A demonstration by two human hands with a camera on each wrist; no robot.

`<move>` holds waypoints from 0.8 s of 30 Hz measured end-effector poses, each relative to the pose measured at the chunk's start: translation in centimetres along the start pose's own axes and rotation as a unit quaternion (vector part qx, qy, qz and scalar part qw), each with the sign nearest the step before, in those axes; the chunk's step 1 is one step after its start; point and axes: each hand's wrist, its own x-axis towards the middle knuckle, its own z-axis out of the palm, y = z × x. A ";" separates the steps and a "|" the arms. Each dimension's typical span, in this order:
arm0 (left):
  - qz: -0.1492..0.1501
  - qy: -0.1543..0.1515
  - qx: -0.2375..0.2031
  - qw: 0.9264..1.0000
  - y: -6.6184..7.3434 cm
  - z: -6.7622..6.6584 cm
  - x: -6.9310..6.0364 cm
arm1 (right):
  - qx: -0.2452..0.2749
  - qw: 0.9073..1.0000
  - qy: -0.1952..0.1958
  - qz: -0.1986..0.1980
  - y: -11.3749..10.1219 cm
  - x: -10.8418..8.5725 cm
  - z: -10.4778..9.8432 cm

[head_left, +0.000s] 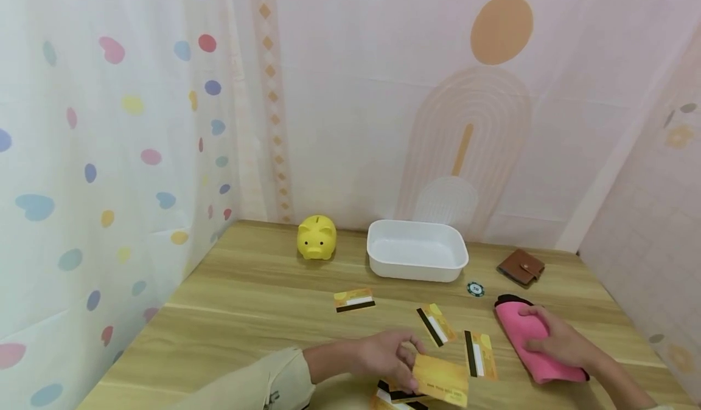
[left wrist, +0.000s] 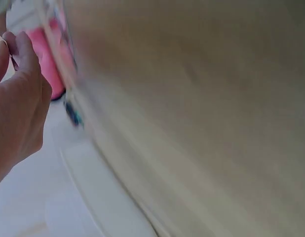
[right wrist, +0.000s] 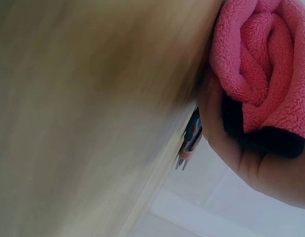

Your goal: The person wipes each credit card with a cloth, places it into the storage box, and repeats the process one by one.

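Note:
My left hand (head_left: pixel 386 361) pinches a yellow card (head_left: pixel 440 378) between thumb and fingers near the table's front edge; in the left wrist view the hand (left wrist: pixel 19 94) shows at the left side, its card mostly hidden. Below it lie further cards (head_left: pixel 387 398), overlapping. My right hand (head_left: pixel 564 343) grips a rolled pink cloth (head_left: pixel 526 337) with black trim, at the right of the table. In the right wrist view, its fingers curl round the pink roll (right wrist: pixel 266 59). Beside the left hand lie a striped card (head_left: pixel 482 355) and another (head_left: pixel 436 325).
A third striped card (head_left: pixel 355 299) lies further left. At the back stand a yellow piggy bank (head_left: pixel 316 238) and a white tray (head_left: pixel 417 270). A round chip (head_left: pixel 476 289) lies right of the tray, and a brown wallet (head_left: pixel 521 267) at the back right. Curtains hang behind the table.

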 end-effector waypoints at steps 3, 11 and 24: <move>-0.031 -0.013 -0.008 0.999 -0.4 1.2 0.2 | 0.005 1.000 -0.003 0.002 0.2 0.0 0.0; -0.026 0.037 -0.003 0.999 -0.8 1.3 1.2 | -0.002 1.000 -0.002 0.002 0.0 0.0 0.0; 0.058 0.106 -0.010 0.993 0.0 -2.0 0.5 | 0.008 1.000 0.001 0.001 -0.2 -0.2 0.2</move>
